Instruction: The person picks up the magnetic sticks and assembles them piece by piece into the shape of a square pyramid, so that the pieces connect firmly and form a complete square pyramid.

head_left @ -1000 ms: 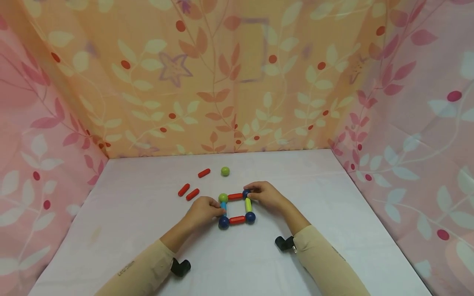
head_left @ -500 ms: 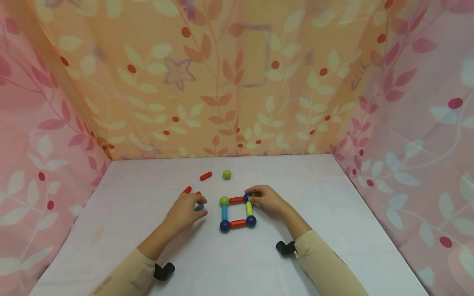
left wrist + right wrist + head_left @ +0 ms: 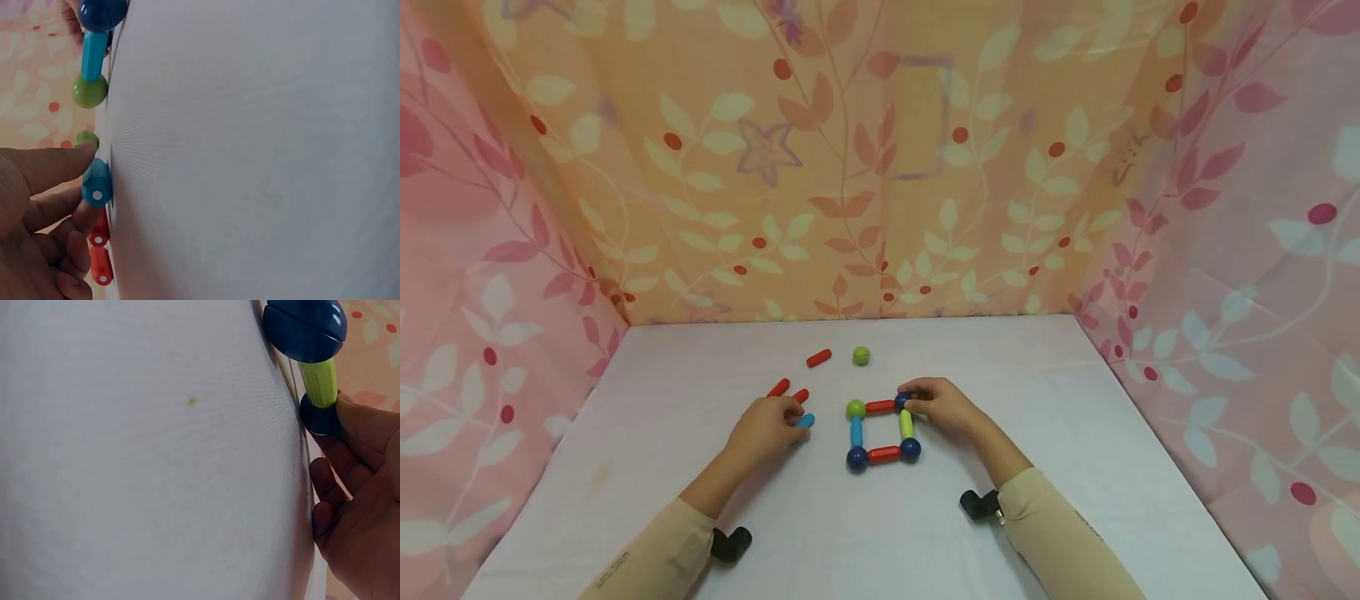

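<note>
My left hand (image 3: 765,433) pinches a short blue magnetic rod (image 3: 97,185) between thumb and fingers, low at the table. Two red rods (image 3: 101,265) lie just beyond its fingers. To its right lies a square of rods and balls: a green ball (image 3: 855,408) at the back left corner, dark blue balls at the others. Its sides are a blue rod (image 3: 857,432), a yellow-green rod (image 3: 906,424) and red rods (image 3: 883,454) front and back. At the back right corner my right hand (image 3: 947,406) holds the dark blue ball (image 3: 320,415) between thumb and fingers.
Behind the square, another red rod (image 3: 819,358) and a loose green ball (image 3: 861,356) lie on the white-covered table (image 3: 1000,358). Floral cloth (image 3: 880,167) walls in the back and both sides. A black wrist camera (image 3: 732,544) juts from the left sleeve.
My left hand has left the square's blue side rod, moved left to the loose blue rod and closed its fingers on it. My right hand stays at the corner ball.
</note>
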`<state>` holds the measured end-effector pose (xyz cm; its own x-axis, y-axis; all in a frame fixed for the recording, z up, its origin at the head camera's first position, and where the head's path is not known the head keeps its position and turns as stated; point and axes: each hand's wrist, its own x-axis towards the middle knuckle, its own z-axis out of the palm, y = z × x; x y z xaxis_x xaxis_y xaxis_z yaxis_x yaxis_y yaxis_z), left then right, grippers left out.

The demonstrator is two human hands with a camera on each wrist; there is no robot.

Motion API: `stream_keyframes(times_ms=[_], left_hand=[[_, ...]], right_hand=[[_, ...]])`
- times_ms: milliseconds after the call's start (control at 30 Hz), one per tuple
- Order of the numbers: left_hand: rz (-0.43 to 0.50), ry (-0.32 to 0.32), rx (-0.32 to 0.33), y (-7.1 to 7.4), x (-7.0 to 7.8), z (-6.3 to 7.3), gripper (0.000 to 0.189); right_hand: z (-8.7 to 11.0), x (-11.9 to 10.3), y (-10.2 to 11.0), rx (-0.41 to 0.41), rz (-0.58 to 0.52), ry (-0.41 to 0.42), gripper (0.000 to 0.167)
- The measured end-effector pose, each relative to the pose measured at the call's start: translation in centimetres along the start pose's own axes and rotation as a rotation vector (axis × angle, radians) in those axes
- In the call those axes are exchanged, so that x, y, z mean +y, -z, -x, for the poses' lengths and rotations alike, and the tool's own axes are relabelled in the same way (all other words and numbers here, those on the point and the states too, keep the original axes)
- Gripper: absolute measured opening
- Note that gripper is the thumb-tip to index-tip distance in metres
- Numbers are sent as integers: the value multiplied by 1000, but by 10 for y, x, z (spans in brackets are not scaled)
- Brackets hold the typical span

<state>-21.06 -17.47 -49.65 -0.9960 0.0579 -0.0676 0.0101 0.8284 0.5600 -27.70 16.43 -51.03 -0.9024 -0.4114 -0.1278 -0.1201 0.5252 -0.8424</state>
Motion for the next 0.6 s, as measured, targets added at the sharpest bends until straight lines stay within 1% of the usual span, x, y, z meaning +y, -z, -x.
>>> stream_keyframes(times_ms=[167,333,467,600], left_hand=[[-19,25,-31,-2,0,-2,34],[-23,16,-28,-2,2,-3,30],[9,11,-16,-4,3,-3,28],[80,14,-9,-3,6,-3,28]], right_hand=[[-1,0,0,-4,8,3,31],[-1,1,0,-3,11,-2,31],[-1,1,0,-4,9,-1,30],[-1,1,1,-8,10,0,30]])
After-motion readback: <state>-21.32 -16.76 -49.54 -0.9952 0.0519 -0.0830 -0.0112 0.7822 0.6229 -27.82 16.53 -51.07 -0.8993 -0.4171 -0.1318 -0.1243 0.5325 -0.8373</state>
